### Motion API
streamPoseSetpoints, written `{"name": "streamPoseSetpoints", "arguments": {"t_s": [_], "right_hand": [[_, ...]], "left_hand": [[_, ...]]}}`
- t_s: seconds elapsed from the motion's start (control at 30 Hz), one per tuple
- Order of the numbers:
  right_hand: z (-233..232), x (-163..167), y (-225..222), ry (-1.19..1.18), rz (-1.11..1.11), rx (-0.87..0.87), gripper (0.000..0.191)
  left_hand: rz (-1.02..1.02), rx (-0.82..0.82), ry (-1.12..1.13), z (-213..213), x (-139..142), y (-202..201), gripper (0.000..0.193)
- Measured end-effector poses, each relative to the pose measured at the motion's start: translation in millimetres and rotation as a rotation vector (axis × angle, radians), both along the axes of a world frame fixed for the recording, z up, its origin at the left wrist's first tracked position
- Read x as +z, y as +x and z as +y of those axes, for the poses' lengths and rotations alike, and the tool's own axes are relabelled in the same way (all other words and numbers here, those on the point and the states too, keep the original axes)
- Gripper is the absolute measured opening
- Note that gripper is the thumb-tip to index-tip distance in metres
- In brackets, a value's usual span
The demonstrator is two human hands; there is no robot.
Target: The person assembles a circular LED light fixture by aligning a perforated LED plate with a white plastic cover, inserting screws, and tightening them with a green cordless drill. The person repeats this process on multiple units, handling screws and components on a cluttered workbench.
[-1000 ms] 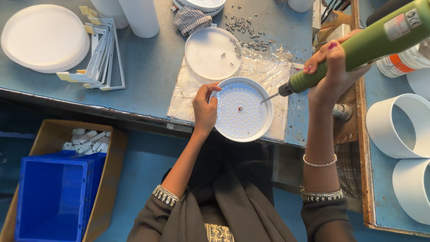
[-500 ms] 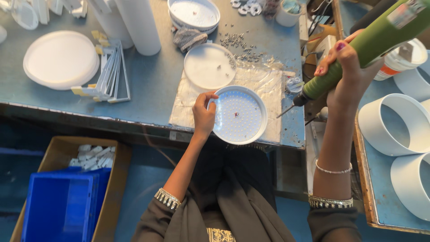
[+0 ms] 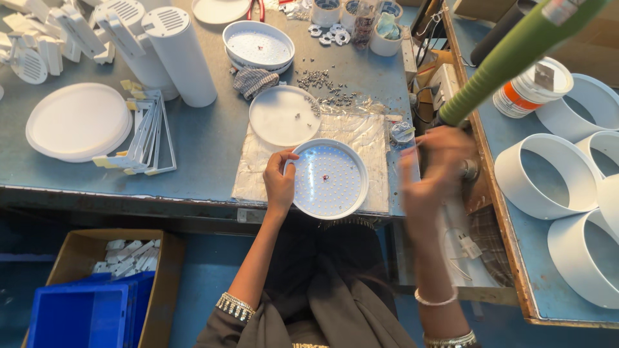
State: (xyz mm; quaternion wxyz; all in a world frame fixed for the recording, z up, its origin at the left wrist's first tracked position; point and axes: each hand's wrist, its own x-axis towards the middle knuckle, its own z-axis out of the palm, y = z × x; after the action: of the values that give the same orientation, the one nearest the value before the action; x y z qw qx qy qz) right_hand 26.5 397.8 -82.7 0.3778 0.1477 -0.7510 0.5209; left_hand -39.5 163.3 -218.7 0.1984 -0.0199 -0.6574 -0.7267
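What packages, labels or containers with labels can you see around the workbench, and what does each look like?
Round tub: right bench, beside the white rings; white with an orange band and a small grey sticker on its lid.
Label: top right, on the green power screwdriver; pale, blurred.
Cardboard box: floor, lower left; brown, open, holding white parts.
Blue crate: floor, lower left, against the box; rectangular plastic.
No screens or signs.

— What is different about the right hand (image 3: 433,173) now?
— It no longer grips the green electric screwdriver (image 3: 509,59); it is a blur just right of the round white LED panel (image 3: 327,178).
— And the screwdriver?
— Its tip is off the panel, and it hangs tilted farther right.
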Motion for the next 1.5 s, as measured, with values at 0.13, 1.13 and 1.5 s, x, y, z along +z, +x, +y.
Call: {"name": "streamPoseSetpoints", "arguments": {"t_s": [0.13, 1.13, 1.5], "right_hand": [[-21.9, -62.5, -18.5, 0.471, -0.246, -0.094, 0.020], [6.4, -55.7, -77.7, 0.924, -0.546, 0.191, 0.010], [-3.4, -55.4, -86.8, 1.079, -0.520, 0.175, 0.008]], "left_hand": [[-0.004, -0.009, -0.009, -1.5, -3.8, -0.8, 0.021], [0.002, -0.027, -0.015, -3.5, -9.0, -1.4, 0.023], [-0.022, -0.019, -0.013, -3.8, -7.7, -1.1, 0.023]]}}
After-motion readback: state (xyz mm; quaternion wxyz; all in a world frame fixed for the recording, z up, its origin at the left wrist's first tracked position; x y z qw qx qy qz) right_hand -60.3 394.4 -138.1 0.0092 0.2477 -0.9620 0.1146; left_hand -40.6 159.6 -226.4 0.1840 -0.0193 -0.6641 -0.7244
